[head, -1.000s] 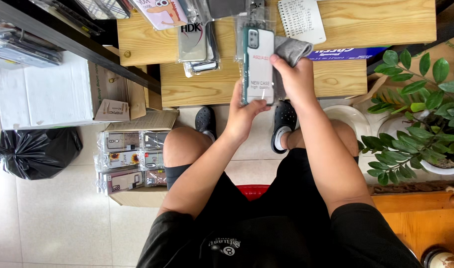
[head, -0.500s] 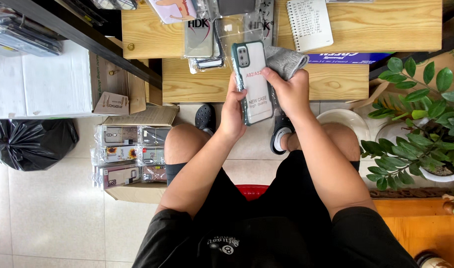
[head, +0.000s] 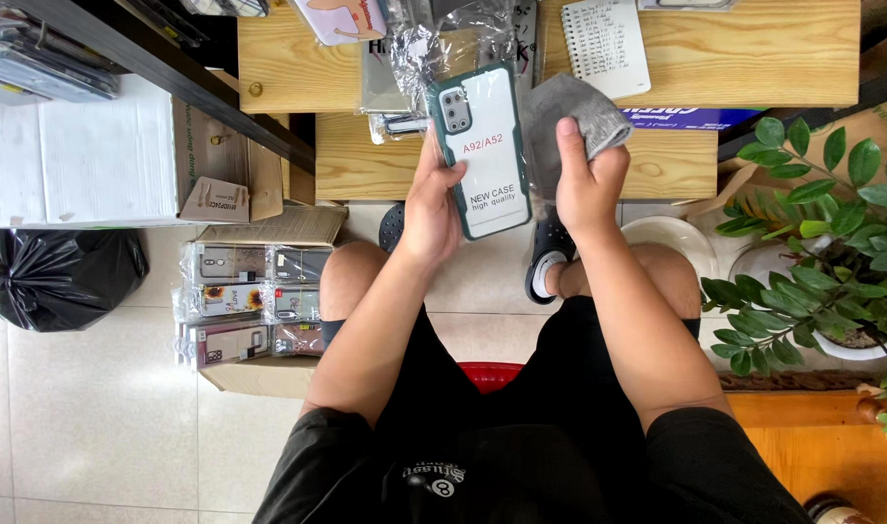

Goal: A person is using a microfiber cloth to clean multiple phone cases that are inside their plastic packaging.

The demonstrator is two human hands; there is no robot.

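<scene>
Head view: above the knees, a dark-green-rimmed phone case (head: 482,150) is gripped at its left edge by the left hand (head: 432,204), a grey cloth (head: 569,121) is clenched beside it in the right hand (head: 587,180), before a wooden table (head: 754,49).

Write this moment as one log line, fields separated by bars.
left hand: holds dark green phone case | right hand: holds grey cloth | over: wooden table

White-carded phone case (head: 482,150); bagged cases (head: 249,301) floorward
</scene>
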